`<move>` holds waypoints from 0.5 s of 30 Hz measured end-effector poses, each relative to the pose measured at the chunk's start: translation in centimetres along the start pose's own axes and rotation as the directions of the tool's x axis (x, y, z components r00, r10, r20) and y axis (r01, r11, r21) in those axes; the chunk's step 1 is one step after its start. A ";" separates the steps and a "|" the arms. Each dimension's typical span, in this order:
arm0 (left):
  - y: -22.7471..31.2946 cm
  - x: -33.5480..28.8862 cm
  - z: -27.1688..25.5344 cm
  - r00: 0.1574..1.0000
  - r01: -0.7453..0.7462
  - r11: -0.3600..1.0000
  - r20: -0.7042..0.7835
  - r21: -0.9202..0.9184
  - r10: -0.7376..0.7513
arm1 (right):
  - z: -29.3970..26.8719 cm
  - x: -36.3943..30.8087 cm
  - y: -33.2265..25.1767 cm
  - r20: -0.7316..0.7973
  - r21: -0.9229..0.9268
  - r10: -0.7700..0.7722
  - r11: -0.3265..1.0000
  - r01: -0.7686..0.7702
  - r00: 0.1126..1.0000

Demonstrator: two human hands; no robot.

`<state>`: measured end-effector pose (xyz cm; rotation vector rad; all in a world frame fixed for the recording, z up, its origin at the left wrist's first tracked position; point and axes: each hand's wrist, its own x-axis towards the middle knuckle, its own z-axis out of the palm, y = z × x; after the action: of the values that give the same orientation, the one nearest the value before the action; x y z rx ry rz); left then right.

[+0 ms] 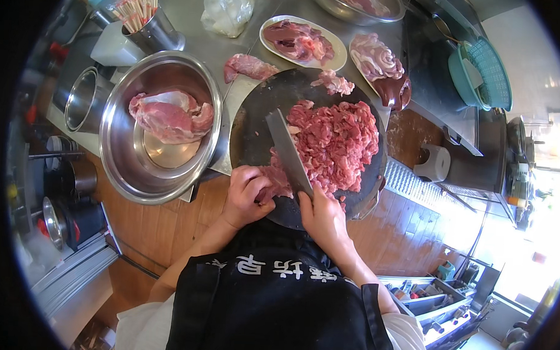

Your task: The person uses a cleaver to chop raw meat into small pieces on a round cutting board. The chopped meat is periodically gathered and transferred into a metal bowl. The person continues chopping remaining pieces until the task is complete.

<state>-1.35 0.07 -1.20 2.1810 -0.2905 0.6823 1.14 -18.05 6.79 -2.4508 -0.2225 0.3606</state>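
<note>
My right hand grips the handle of a cleaver, its blade pointing away from me over a round dark chopping board. Curled fingers of my left hand press on a strip of raw meat at the board's near left, just left of the blade. To the right of the blade lies a broad heap of sliced red meat. A small pale piece of meat trimmings rests at the board's far edge.
On the left stands a steel bowl holding a large meat chunk. Another meat piece lies on the steel table behind the board. Beyond are an oval plate of meat, a second meat plate and a chopstick holder.
</note>
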 end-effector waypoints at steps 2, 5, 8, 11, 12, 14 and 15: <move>0.0 0.0 0.0 1.000 0.001 1.000 -0.007 -0.003 -0.001 | -1.3 -2.0 0.4 0.070 -0.013 0.063 0.998 -0.062 0.996; 0.0 -0.1 0.1 0.999 0.025 1.000 -0.021 -0.009 -0.025 | -2.8 -4.6 1.4 0.193 -0.055 0.072 0.997 -0.062 0.979; 0.4 0.1 0.1 0.999 0.027 1.000 -0.027 0.009 -0.027 | -3.4 -6.1 2.5 0.223 -0.122 0.071 0.992 -0.045 0.972; -0.1 -0.3 0.2 0.999 0.031 0.999 -0.028 0.008 -0.031 | -4.0 -5.9 3.6 0.183 -0.207 0.073 0.978 -0.035 0.980; -0.2 -0.4 0.2 1.000 0.020 1.000 -0.008 0.012 -0.019 | -4.2 -5.9 3.6 0.160 -0.208 0.059 0.978 -0.025 0.985; -0.4 -0.5 0.1 1.000 -0.003 1.000 0.030 0.021 0.002 | -4.4 -6.0 3.3 0.121 -0.189 0.060 0.981 -0.036 0.991; -0.5 -0.5 0.1 1.000 -0.004 1.000 0.028 0.015 0.003 | -4.3 -6.4 3.1 0.108 -0.168 0.077 0.984 -0.058 0.991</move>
<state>-1.57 0.33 -1.84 2.2066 -0.3043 0.6585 -3.33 -24.58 9.40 -2.6082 -0.2264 0.5315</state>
